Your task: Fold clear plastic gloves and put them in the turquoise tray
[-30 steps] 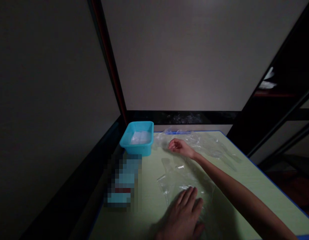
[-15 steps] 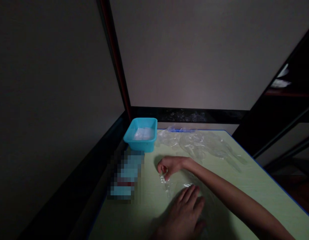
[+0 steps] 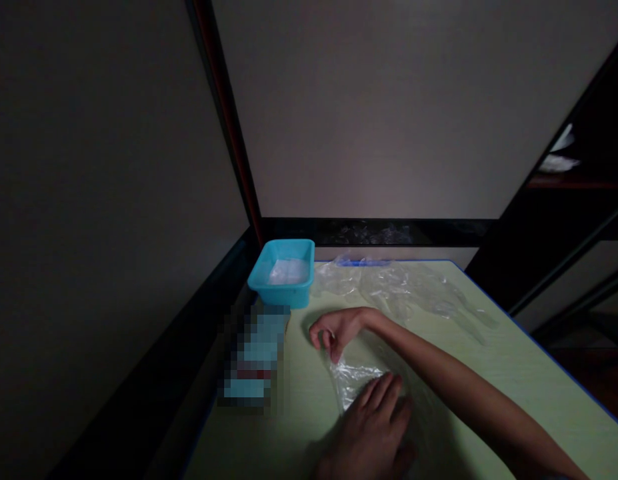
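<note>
A thin, clear plastic film [image 3: 357, 375] lies on the pale green table, partly hidden by my hands; whether it is a bag, glove or sheet I cannot tell. My right hand [image 3: 339, 330] reaches across from the right, its thumb and fingers pinching the film's far left corner. Nearer to me, my left hand [image 3: 371, 423] rests flat on the film, fingers stretched out. Farther back, more crumpled clear plastic [image 3: 393, 283] spreads over the table, with long narrow strips toward the right.
A turquoise plastic basin [image 3: 283, 295] with whitish contents stands at the table's far left corner. In front of it lies a blurred, pixelated flat item [image 3: 256, 353]. Walls bound the table [image 3: 529, 400] at the left and back. A dark shelf [image 3: 579, 181] is at the right.
The film between my hands is now pulled flatter and catches more light. My right hand has shifted slightly left; my left hand stays pressed down. The view has tilted slightly.
</note>
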A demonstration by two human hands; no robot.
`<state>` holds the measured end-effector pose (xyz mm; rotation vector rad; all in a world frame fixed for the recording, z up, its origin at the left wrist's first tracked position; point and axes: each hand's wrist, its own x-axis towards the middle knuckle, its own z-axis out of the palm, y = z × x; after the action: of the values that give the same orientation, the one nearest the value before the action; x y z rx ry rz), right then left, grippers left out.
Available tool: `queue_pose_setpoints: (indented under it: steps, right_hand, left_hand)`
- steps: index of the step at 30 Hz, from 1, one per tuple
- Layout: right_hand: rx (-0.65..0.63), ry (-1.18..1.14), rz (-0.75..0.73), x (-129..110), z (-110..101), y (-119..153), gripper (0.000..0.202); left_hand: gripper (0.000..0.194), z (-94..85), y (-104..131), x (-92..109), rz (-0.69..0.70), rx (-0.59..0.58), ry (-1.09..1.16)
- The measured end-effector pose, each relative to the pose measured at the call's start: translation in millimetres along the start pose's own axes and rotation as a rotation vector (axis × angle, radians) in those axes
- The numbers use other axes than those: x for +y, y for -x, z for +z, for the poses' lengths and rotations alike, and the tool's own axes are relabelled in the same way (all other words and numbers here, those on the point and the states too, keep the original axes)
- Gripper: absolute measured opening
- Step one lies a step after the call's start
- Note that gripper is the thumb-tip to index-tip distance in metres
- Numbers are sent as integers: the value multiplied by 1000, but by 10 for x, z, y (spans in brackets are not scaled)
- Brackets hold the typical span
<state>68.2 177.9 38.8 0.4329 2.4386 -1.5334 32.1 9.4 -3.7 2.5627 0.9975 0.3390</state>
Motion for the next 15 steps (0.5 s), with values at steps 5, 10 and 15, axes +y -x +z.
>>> queue_pose_setpoints:
  steps: [5, 10, 15]
  right_hand:
    - [135, -40, -46, -6, -123, 100, 44]
    - [429, -36, -184, -65, -246, 265, 38]
    - [690, 46, -214, -35, -222, 366, 19]
  left_hand:
    - [49, 2, 2, 11, -7, 10, -16]
    - [49, -18, 0, 24, -11, 17, -24]
    - [50, -25, 12, 26, -25, 1, -9]
